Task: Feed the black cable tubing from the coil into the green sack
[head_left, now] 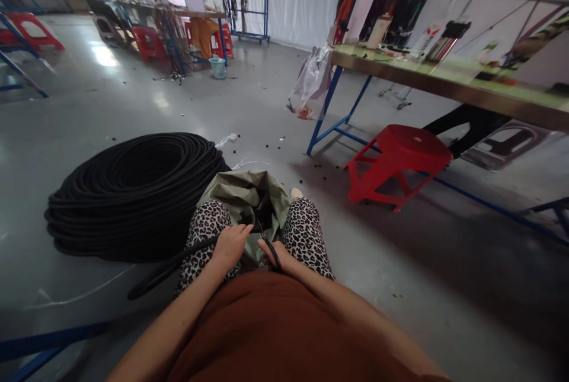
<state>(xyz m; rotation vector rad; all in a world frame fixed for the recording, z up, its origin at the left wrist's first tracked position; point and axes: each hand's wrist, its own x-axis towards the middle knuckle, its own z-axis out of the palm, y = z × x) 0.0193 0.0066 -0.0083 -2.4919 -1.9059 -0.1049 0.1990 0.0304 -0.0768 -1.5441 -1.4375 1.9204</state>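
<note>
My left hand [232, 246] is closed around a black cord [195, 247] above my left thigh. The cord loops down to the left, beside a large coil of black cord [133, 192] on the floor. My right hand [275, 253] grips black-handled scissors [272, 250], whose blades point forward near the cord's end. Under both hands, between my knees, an olive-green bag [242, 186] stands with its mouth open. Its inside is dark, and what lies there cannot be made out.
A red stool [400, 160] stands at the right by a long workbench [444, 83], where a seated person's legs show. A plastic bag [311, 83] hangs from the bench corner. Blue metal legs [48, 340] are at the lower left. People sit at far tables.
</note>
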